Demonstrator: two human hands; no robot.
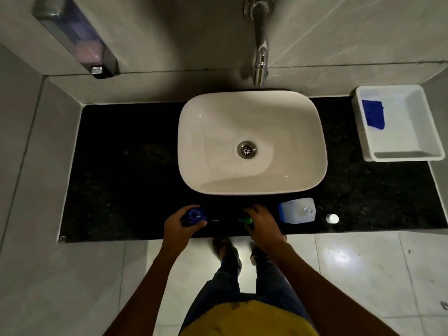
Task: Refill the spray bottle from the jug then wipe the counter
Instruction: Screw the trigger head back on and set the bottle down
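Blue spray bottle (194, 215) stands on the black counter (121, 170) at the front edge, about 7 o'clock from the sink (252, 141), neck open, facing up. Left hand (180, 225) is wrapped round its body. Right hand (263, 223) is curled over the green-tipped sprayer head (246, 219), w/ its tube lying flat toward the bottle; looks like a grip, but can't tell how tight. Jug (297, 210) sits at 3 o'clock from the right hand, just beside it, uncapped; its white cap (332, 218) lies further out at 3. Blue cloth (373, 114) is in the white tub (434, 141) at 2 o'clock, well apart.

Step in hand, prob: park the sprayer head, then pour. Keep the left hand steadying the bottle, lay the head clear of the edge, bring the jug spout right over the neck and tip slowly, since the opening is narrow and light is dim.
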